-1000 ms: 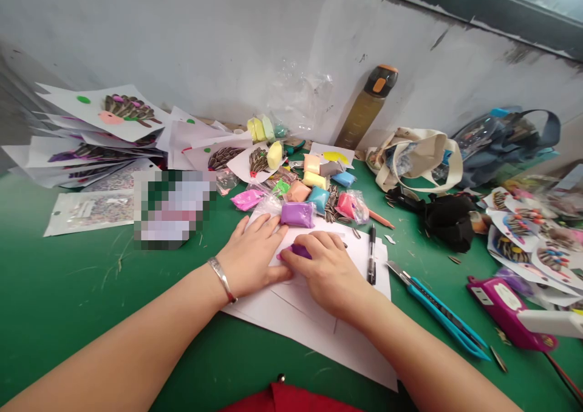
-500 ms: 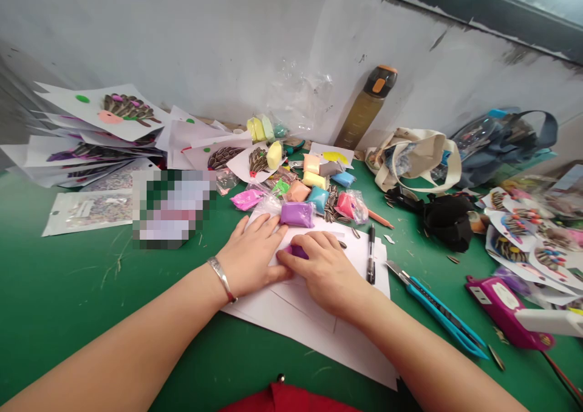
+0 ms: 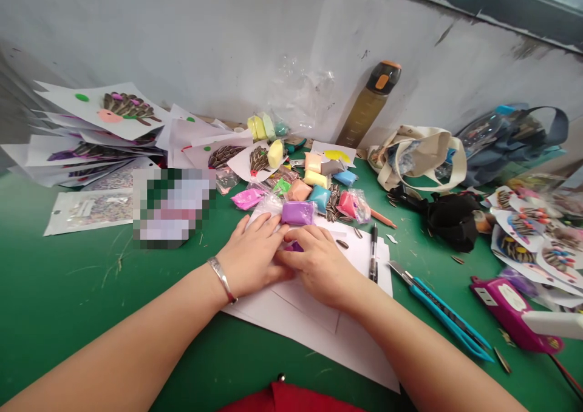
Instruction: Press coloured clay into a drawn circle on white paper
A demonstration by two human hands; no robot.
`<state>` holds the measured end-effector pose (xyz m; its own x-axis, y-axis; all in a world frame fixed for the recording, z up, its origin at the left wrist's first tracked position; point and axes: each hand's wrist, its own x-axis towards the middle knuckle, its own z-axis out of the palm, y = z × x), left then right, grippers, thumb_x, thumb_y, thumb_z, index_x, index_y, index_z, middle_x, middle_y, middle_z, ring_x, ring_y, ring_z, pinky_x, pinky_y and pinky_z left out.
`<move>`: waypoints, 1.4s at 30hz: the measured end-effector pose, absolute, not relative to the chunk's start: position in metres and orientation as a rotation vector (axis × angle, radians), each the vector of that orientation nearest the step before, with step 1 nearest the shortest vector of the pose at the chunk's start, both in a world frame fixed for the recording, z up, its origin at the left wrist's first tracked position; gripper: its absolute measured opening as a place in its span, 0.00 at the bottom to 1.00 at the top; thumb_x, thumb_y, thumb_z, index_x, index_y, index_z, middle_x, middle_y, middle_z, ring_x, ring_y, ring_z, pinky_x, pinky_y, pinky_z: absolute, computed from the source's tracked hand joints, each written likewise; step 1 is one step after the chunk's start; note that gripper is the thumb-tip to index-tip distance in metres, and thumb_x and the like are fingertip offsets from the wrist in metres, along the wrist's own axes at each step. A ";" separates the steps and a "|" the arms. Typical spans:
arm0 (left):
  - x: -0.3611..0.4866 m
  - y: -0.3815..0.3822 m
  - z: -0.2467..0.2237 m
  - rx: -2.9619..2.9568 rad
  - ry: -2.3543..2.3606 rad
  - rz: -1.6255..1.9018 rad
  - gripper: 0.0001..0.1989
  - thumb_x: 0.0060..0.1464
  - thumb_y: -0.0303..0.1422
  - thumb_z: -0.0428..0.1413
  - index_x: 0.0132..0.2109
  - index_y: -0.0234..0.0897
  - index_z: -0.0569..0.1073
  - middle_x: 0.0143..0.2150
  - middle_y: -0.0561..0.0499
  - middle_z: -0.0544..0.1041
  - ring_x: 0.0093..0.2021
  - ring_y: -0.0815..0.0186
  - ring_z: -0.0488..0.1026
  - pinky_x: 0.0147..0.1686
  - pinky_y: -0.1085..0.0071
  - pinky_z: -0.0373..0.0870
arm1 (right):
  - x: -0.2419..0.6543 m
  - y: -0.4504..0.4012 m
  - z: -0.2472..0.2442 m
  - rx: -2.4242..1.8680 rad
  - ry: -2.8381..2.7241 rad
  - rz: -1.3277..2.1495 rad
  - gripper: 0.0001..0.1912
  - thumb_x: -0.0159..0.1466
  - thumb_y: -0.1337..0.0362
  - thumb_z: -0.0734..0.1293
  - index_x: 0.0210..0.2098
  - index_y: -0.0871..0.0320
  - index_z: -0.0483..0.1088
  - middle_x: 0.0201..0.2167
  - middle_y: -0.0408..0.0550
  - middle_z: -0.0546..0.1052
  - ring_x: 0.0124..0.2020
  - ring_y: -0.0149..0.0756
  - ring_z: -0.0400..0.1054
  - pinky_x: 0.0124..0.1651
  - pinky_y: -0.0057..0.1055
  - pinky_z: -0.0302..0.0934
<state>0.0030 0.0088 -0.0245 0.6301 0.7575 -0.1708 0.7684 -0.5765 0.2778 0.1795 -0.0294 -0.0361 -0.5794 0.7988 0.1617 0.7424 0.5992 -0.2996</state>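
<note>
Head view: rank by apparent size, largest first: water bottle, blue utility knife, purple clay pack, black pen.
Water bottle and blue utility knife: unsure which is larger, since the knife lies nearer the camera.
Purple clay pack
Black pen

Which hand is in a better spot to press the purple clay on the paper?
Probably the right hand: its fingers lie right over the purple clay, while the left hand sits off to one side of it.

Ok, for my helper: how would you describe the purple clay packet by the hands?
On the green mat, find the white paper under the right hand. Just past the left hand sits a purple clay block in clear plastic, unlike its pink, peach and blue neighbours.
</note>
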 end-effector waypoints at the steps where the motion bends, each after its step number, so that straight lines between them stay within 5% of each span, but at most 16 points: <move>1: 0.003 0.009 -0.024 2.530 1.223 -0.045 0.35 0.51 0.51 0.52 0.62 0.38 0.60 0.67 0.41 0.55 0.67 0.49 0.47 0.62 0.43 0.42 | 0.180 -0.029 -0.036 -1.254 -2.547 0.293 0.16 0.61 0.74 0.63 0.43 0.50 0.73 0.53 0.44 0.67 0.49 0.41 0.57 0.51 0.39 0.51; 42: 0.002 0.010 -0.025 2.555 1.230 -0.085 0.39 0.51 0.56 0.50 0.63 0.38 0.59 0.68 0.39 0.53 0.67 0.47 0.46 0.62 0.44 0.40 | 0.203 -0.039 -0.029 -1.263 -2.598 0.254 0.16 0.63 0.73 0.61 0.44 0.51 0.73 0.44 0.49 0.70 0.45 0.41 0.58 0.49 0.42 0.51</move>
